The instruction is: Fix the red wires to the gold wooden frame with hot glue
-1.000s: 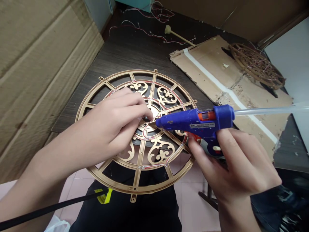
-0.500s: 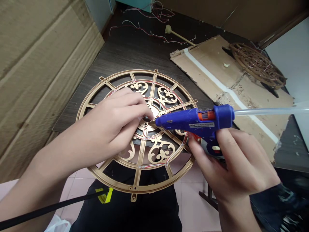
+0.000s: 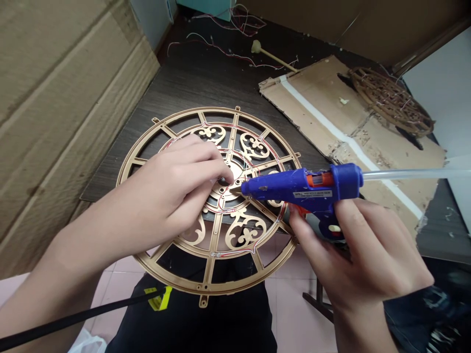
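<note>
A round gold openwork frame [image 3: 172,282] with scroll patterns and thin red wire lies on the near edge of a dark wooden table [image 3: 206,83], overhanging it toward me. My left hand [image 3: 172,189] rests on the frame's left half, fingers curled and pressed down at the hub. My right hand [image 3: 364,250] grips a blue glue gun [image 3: 305,189], a finger on its orange trigger. The nozzle points left at the hub, beside my left fingertips. A clear glue stick [image 3: 412,173] juts out of the gun's back.
A torn cardboard sheet [image 3: 331,113] lies at the right, with a second brown openwork disc [image 3: 390,100] on its far end. Loose red wires [image 3: 221,46] and a stick with a pale tip [image 3: 270,55] lie at the back. Cardboard boxes [image 3: 55,98] wall the left side.
The glue gun has shifted slightly right and down, its nozzle still at the hub. My left hand has stayed in place.
</note>
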`<control>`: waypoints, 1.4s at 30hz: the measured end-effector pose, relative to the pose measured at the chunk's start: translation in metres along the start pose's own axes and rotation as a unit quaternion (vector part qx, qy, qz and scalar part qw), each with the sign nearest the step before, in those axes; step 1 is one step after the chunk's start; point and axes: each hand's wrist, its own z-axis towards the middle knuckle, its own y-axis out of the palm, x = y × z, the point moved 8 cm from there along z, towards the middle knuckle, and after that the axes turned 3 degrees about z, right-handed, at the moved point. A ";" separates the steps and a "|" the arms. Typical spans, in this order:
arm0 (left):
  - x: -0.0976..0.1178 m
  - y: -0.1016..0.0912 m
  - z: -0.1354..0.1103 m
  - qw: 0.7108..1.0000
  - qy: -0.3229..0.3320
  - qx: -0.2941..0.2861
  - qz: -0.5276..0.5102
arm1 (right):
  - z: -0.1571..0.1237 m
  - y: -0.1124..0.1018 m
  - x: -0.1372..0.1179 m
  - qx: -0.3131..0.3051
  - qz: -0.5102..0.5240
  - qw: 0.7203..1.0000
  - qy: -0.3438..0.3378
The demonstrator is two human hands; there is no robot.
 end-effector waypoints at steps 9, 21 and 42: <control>0.002 -0.001 0.001 1.000 -0.007 -0.016 -0.001 | -0.003 -0.002 0.004 0.003 0.010 1.000 0.007; -0.003 -0.001 -0.005 0.999 -0.015 0.019 -0.035 | -0.016 -0.025 0.100 0.049 -0.103 0.978 0.177; -0.006 -0.001 -0.007 0.999 -0.033 0.015 -0.033 | -0.015 0.021 0.216 -0.156 -0.149 0.873 0.436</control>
